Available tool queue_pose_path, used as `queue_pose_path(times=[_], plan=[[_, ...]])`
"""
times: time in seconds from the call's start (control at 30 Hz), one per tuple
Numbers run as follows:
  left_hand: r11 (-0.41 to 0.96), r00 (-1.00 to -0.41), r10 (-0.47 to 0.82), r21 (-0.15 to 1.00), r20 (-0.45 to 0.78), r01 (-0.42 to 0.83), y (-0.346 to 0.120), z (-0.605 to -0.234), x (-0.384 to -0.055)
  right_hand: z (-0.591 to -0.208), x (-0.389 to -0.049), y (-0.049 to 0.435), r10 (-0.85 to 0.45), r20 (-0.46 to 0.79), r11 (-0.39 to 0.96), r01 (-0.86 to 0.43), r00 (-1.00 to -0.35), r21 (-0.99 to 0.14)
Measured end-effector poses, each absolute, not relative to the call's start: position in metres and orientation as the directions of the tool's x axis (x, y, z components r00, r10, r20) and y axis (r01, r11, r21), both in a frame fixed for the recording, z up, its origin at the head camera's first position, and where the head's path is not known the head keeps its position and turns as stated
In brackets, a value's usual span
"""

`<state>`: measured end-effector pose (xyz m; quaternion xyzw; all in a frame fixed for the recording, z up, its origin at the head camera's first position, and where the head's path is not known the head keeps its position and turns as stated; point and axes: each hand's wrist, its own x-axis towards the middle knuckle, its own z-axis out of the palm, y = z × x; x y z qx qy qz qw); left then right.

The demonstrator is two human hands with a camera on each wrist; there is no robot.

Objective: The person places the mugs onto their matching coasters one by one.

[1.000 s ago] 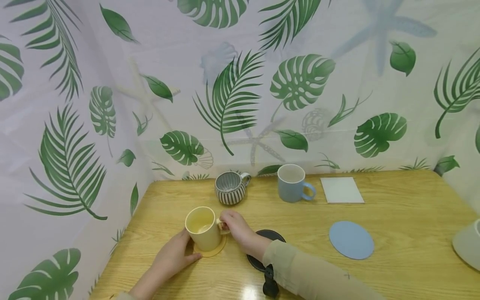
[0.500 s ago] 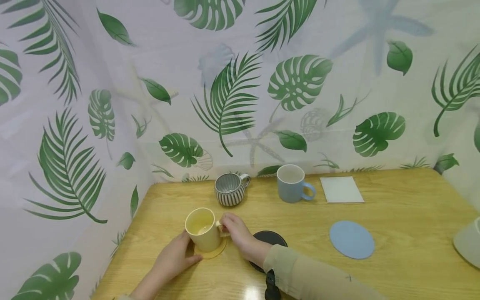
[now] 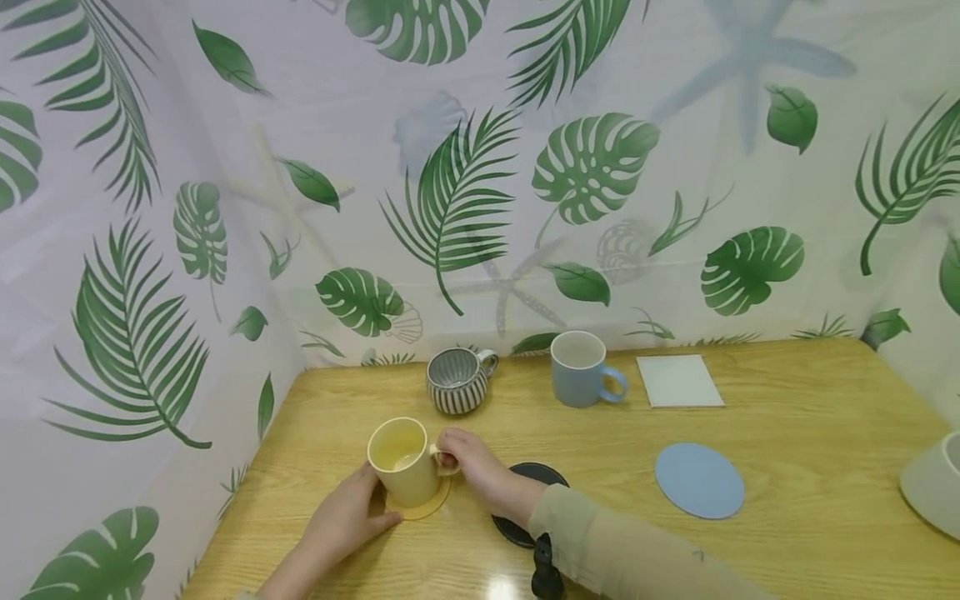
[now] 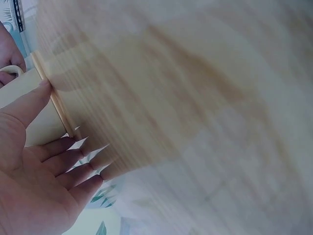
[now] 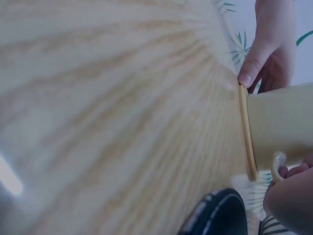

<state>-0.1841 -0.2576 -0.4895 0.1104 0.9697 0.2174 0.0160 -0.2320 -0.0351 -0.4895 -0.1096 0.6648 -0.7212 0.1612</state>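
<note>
A yellow mug (image 3: 408, 482) stands upright on a round yellow coaster (image 3: 429, 509) at the left of the table. My right hand (image 3: 480, 473) grips the mug's handle from the right. At the coaster's left side is my left hand (image 3: 341, 510), its thumb on the front edge and its fingers round behind the mug's base. In the left wrist view, the thumb (image 4: 34, 100) touches the rim of the coaster (image 4: 61, 110), while the fingertips reach its other side. Seen from the right wrist, the mug (image 5: 276, 125) sits flush against the coaster (image 5: 247, 134).
Behind stand a striped grey cup (image 3: 457, 387) and a blue mug (image 3: 577, 375). A white square coaster (image 3: 680, 381) and a blue round coaster (image 3: 699, 481) lie to the right. A black round coaster (image 3: 540, 473) is partly under my right forearm. A pale vessel (image 3: 933, 487) is cut off at right.
</note>
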Motion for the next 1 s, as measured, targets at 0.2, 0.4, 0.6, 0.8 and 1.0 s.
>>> queue_pose_path(times=[0.2,0.4,0.6,0.8,1.0], plan=[[0.881,-0.973,0.231,0.42,0.019,0.217,-0.258,-0.489,-0.185,-0.488,-0.237,-0.028,-0.439,-0.072,-0.041,0.1,-0.895,-0.994],[0.879,-0.971,0.237,0.422,0.013,0.221,-0.257,-0.489,-0.184,-0.488,-0.239,-0.024,-0.479,-0.08,-0.033,0.109,-0.874,-0.993],[0.881,-0.97,0.244,0.415,0.01,0.226,-0.259,-0.489,-0.184,-0.487,-0.242,-0.02,-0.505,-0.085,0.004,0.096,-0.859,-0.995],[0.886,-0.969,0.247,0.404,0.005,0.228,-0.26,-0.487,-0.185,-0.487,-0.246,-0.015,-0.52,-0.1,0.025,0.102,-0.849,-0.994],[0.888,-0.967,0.255,0.39,0.026,0.244,-0.26,-0.486,-0.187,-0.481,-0.25,-0.01,-0.539,-0.118,0.06,0.101,-0.834,-0.993]])
